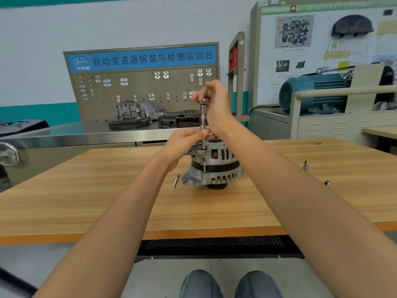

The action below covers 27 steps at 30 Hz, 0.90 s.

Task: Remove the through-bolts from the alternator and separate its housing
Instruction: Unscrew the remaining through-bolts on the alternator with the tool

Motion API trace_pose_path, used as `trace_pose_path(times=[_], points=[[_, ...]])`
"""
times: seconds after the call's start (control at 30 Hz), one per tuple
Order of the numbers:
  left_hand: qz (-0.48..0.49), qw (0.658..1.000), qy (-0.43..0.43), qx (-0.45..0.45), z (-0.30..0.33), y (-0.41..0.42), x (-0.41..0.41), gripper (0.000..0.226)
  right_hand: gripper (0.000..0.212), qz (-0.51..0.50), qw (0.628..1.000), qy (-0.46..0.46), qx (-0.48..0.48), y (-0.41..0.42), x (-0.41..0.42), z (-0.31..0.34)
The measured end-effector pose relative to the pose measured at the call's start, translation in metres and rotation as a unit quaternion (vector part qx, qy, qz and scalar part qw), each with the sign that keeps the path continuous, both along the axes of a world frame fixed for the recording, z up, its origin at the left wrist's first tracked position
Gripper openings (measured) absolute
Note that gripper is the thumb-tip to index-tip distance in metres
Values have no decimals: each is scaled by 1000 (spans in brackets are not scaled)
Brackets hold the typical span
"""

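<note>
Two hands on one upright socket driver (202, 123) at frame centre: our right hand (214, 100) pinches its top to spin, left hand (189, 139) pinches the shaft to steady it on the alternator (212, 166)

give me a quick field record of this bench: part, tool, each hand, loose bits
part: alternator standing on the wooden table, pulley end down
tool: socket driver upright on a through-bolt at the alternator's top edge
right hand: grips the driver's top
left hand: pinches the driver's lower shaft
loose bits: removed bolt lying left of the alternator; two sockets standing to its right
housing: not yet separated
</note>
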<state>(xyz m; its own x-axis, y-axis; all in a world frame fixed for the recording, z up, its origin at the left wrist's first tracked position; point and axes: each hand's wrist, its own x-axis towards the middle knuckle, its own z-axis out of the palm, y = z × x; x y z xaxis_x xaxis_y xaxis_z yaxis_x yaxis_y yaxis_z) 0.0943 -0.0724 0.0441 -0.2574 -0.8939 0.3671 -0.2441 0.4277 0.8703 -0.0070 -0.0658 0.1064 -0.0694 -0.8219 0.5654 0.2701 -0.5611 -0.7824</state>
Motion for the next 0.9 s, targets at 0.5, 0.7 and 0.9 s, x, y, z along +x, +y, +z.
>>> trace_pose_path(times=[0.5, 0.7, 0.9], points=[[85, 990, -68, -85, 13, 0, -8, 15, 32, -516, 735, 418, -139, -2, 12, -27], [30, 994, -92, -59, 10, -3, -5, 18, 30, -289, 924, 219, -118, -2, 6, -13], [5, 998, -48, -39, 0, -2, -4, 22, 44, -29, 998, 25, 42, -3, -1, 2]])
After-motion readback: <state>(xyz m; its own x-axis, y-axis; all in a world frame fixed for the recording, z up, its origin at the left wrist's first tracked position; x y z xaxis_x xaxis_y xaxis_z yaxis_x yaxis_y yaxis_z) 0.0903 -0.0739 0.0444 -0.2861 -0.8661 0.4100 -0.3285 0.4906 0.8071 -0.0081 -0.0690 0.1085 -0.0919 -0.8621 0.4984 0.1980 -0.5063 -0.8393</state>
